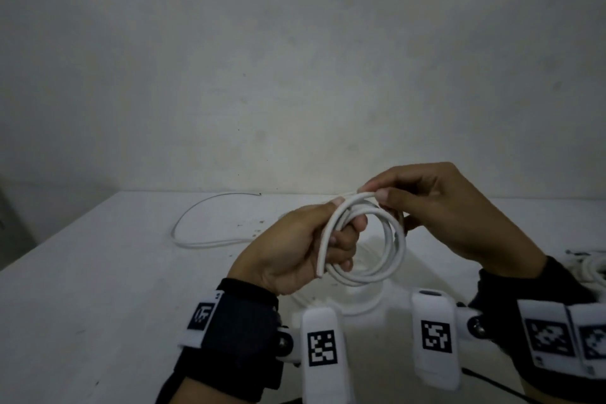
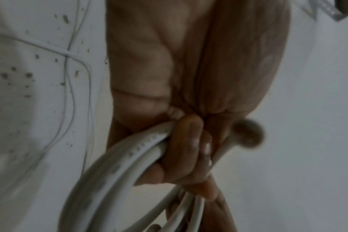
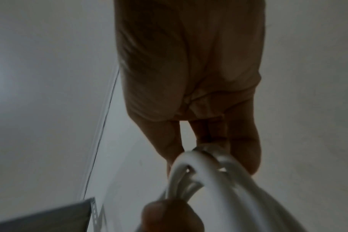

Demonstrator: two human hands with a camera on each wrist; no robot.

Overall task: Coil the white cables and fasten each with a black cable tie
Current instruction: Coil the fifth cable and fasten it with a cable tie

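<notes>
A white cable, wound into several loops [image 1: 370,239], hangs in the air above the white table [image 1: 98,272]. My left hand [image 1: 311,239] grips the coil's left side, fingers curled through the loops [image 2: 141,150], and a cut end [image 1: 319,272] sticks out below the palm. My right hand [image 1: 436,207] pinches the top of the coil between thumb and fingertips [image 3: 207,158]. No black cable tie shows in any view.
A thin white cable [image 1: 196,229] lies loose on the table at the back left, its far end near the wall. Another white coil [image 1: 598,269] peeks in at the right edge. A grey object [image 3: 40,218] stands at the table's left side.
</notes>
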